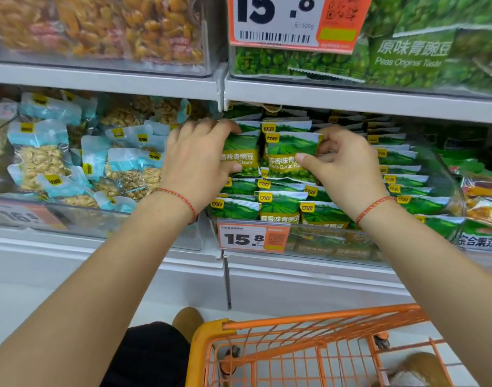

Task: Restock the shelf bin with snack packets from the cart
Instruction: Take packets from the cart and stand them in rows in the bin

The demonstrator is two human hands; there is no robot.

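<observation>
In the shelf bin (317,241), left hand (194,163) and right hand (348,169) are gripping pea packets (289,155); they should be seating them upright, flush with the rows.

Green snack packets (291,156) with yellow logos, pale-blue packets (41,146), an orange cart (317,319), red wrist strings (180,196).

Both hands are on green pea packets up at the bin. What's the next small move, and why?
Probably press the two upright packets down and back into the green stack, then release. The left hand and right hand each grip one above the filled rows, not yet seated.
</observation>
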